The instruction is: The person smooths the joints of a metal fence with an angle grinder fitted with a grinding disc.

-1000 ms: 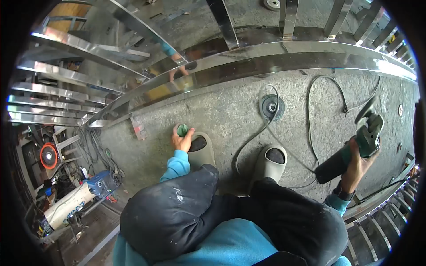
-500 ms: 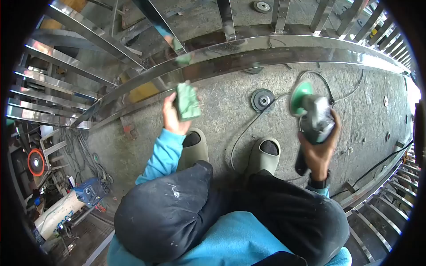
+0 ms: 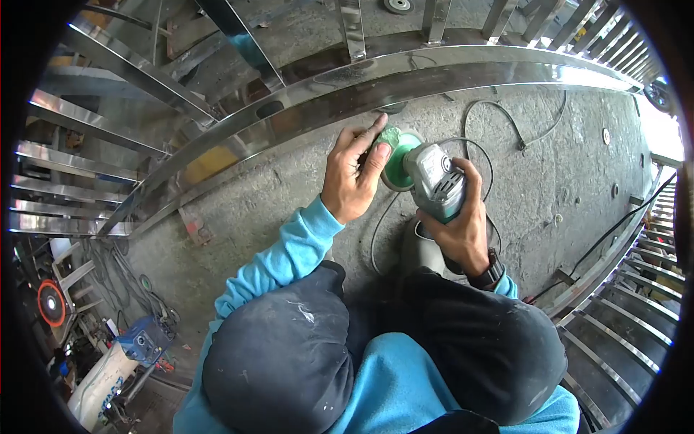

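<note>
My left hand (image 3: 354, 173) is closed on a green block of polishing compound (image 3: 390, 136), mostly hidden behind the fingers and thumb. The block's exposed end is right at the face of a round green polishing disc (image 3: 406, 165). That disc is fitted to a grey angle grinder (image 3: 438, 181), whose body my right hand (image 3: 463, 231) grips from the right side. Both hands are close together above the concrete floor, in front of my knees.
A shiny metal railing (image 3: 340, 98) curves across the floor ahead, with upright bars behind it. Another barred frame (image 3: 614, 354) lies at right. A power cord (image 3: 499, 108) loops over the floor. At lower left are a blue machine (image 3: 144, 338) and a white cylinder (image 3: 101, 387).
My left hand has moved right with the compound block, turning over so its back faces me. My right hand has brought the grinder left, and the block now meets the disc.
</note>
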Action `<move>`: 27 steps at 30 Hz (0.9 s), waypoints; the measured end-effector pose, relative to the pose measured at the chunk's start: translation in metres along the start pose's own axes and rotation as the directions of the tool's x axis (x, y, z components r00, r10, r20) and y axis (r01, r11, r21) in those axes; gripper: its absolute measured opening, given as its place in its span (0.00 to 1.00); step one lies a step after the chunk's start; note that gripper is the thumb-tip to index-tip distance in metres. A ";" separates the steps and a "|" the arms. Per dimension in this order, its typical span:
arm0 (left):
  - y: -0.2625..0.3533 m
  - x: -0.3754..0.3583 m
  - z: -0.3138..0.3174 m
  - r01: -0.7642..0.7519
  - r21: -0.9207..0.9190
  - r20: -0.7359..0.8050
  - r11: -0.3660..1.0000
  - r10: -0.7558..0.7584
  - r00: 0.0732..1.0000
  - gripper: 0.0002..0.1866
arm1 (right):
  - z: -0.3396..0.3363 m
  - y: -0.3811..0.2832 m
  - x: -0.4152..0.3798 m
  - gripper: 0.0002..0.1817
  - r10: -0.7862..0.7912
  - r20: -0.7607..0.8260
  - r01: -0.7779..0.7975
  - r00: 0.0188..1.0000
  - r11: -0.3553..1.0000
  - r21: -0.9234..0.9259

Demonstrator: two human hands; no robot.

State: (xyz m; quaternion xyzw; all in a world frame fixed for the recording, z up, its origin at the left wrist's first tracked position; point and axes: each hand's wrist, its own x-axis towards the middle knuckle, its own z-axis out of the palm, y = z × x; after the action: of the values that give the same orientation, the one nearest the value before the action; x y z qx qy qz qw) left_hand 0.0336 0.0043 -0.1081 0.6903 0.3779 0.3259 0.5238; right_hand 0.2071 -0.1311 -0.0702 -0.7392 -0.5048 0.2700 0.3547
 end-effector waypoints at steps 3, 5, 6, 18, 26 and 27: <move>-0.002 -0.006 0.001 0.014 -0.007 0.018 1.000 -0.013 1.000 0.22 | 0.004 0.006 -0.005 0.49 0.075 0.000 -0.074 0.997 0.992 0.102; 0.001 -0.012 -0.003 0.033 0.058 0.066 0.998 -0.037 0.997 0.22 | 0.004 0.008 -0.005 0.49 0.144 -0.018 -0.140 0.989 0.980 0.138; -0.005 -0.020 -0.004 0.031 0.049 0.074 0.998 -0.035 0.997 0.22 | 0.002 0.011 -0.003 0.50 0.206 -0.029 -0.198 0.978 0.964 0.177; -0.131 -0.064 -0.032 -0.144 0.672 0.103 0.727 0.101 0.990 0.28 | -0.017 0.051 -0.006 0.28 0.373 0.368 -0.460 0.852 0.197 0.866; 0.005 -0.055 0.035 -0.735 0.004 0.722 0.678 0.507 0.471 0.45 | -0.011 0.051 0.001 0.27 0.427 0.334 -0.429 0.840 0.146 0.892; 0.003 -0.058 0.040 -0.777 0.029 0.689 0.629 0.551 0.472 0.45 | -0.010 0.050 0.002 0.27 0.421 0.341 -0.433 0.841 0.144 0.890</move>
State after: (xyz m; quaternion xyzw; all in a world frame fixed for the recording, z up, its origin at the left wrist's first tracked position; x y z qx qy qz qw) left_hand 0.0391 -0.0651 -0.1180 0.9266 -0.0711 0.1887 0.3173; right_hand 0.2430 -0.1433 -0.1044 -0.4910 -0.0157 0.6060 0.6256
